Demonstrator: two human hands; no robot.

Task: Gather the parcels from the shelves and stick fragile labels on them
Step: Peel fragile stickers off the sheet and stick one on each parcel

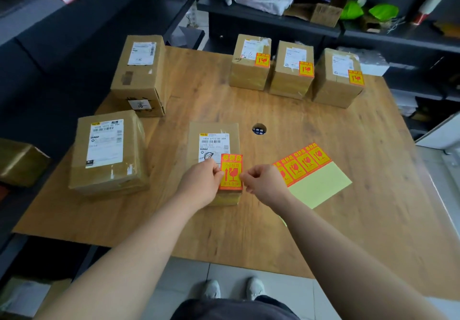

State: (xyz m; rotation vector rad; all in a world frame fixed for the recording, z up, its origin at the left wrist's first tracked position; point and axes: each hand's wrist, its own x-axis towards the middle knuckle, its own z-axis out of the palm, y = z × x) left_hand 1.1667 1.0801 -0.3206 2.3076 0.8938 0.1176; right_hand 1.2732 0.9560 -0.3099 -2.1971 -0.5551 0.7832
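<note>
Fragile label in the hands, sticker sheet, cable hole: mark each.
fragile label [231,173]: head view, on the glass symbol.
sticker sheet [321,185]: head view, on the bare yellow backing.
cable hole [259,129]: head view, on its dark middle.

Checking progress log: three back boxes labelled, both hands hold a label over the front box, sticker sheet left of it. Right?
No: the head view shows the sticker sheet right of the front box, not left. The rest holds.

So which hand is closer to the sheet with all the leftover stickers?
Right. The right hand is right beside the sticker sheet, pinching the loose label; the left hand pinches the label's other edge, farther off.
</note>
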